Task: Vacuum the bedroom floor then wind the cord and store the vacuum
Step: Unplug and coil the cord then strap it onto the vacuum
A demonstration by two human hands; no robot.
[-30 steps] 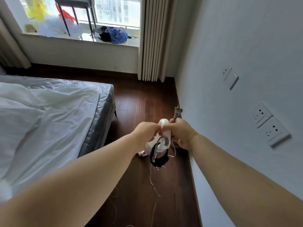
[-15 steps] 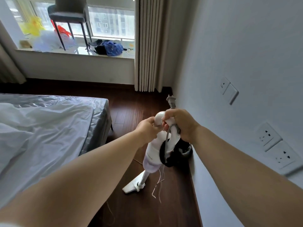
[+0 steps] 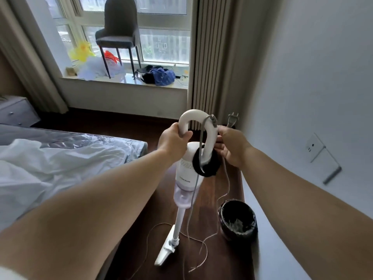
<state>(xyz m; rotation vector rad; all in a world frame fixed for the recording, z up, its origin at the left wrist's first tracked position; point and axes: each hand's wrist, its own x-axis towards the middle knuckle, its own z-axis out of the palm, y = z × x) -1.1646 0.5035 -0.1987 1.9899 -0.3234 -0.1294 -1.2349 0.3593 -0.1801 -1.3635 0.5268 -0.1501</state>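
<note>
A white stick vacuum (image 3: 186, 168) stands upright on the dark wood floor, its nozzle (image 3: 165, 252) resting on the boards. My left hand (image 3: 173, 139) grips the left side of the looped handle. My right hand (image 3: 232, 146) holds the grey cord (image 3: 227, 188) beside the handle's right side, and the plug (image 3: 232, 119) sticks up above that hand. Part of the cord is wound in a dark coil around the vacuum's body; the loose rest hangs down and trails across the floor (image 3: 203, 247).
A black-lined waste bin (image 3: 238, 219) stands by the right wall. The bed (image 3: 60, 162) fills the left side. Wall sockets (image 3: 314, 147) are at the right. Curtains (image 3: 212, 57) hang ahead, and a chair (image 3: 119, 37) stands on the window ledge.
The view has lifted, so the vacuum's full length and the bin now show. My left hand shifted to the handle's left side; my right hand with the plug moved to its right.
</note>
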